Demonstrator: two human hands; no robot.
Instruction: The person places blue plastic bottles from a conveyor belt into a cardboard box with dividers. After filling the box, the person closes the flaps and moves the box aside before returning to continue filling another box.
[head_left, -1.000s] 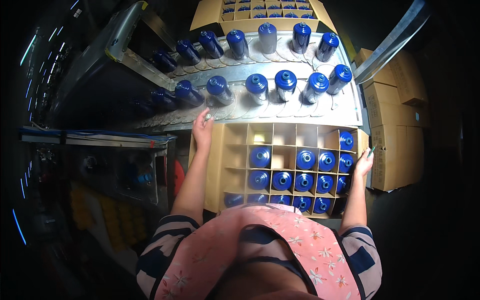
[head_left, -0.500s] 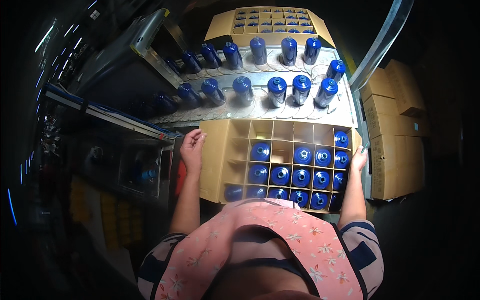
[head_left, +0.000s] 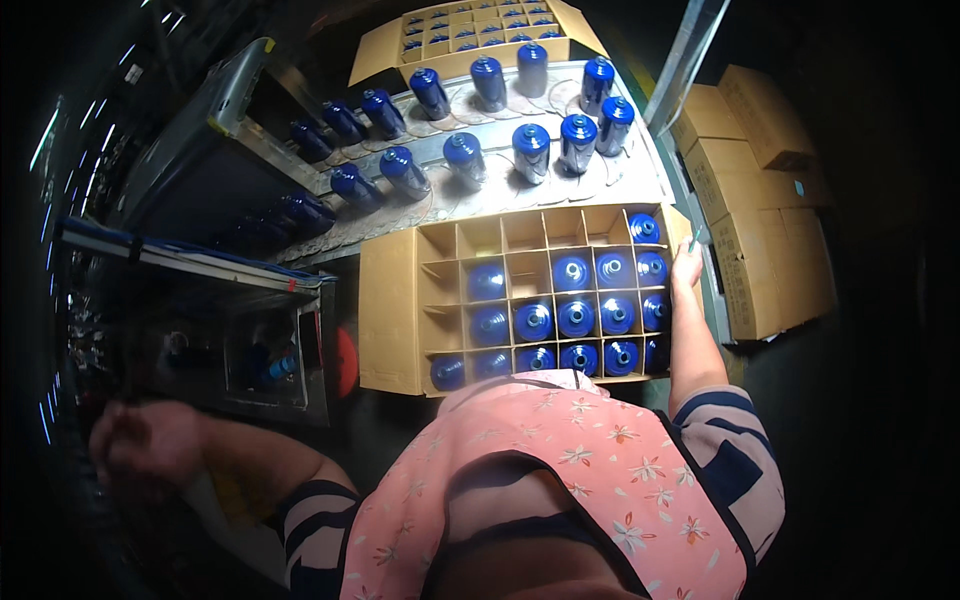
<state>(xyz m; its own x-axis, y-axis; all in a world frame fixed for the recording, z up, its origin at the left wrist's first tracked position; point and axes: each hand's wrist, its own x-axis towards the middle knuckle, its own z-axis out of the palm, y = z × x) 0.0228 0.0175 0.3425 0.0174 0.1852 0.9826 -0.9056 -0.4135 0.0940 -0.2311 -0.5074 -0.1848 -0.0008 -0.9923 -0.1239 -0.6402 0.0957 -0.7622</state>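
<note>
An open cardboard carton point(head_left: 392, 300) stands right in front of me, split by cardboard dividers into compartments. Several blue bottles point(head_left: 576, 318) with narrow necks stand upright in it; the far row has one bottle, at its right end. At the carton's right side, my right hand point(head_left: 688, 264) is closed on the flap, and a thin teal thing shows by its fingertips, too small to name. My left hand point(head_left: 148, 442) is out at the lower left, away from the carton, blurred and dim, so its fingers are unclear.
Beyond the carton, two rows of blue bottles point(head_left: 463, 157) stand on a pale conveyor point(head_left: 640, 180), coming from a dark machine housing point(head_left: 185, 150). Another divided carton point(head_left: 585, 32) holds bottles at the back. Closed cardboard boxes point(head_left: 765, 270) are stacked at right, beside a metal post point(head_left: 685, 65).
My left hand has left the carton's left flap and swung down to the far left. The right hand stays at the right flap. The bottles on the conveyor have shifted a little.
</note>
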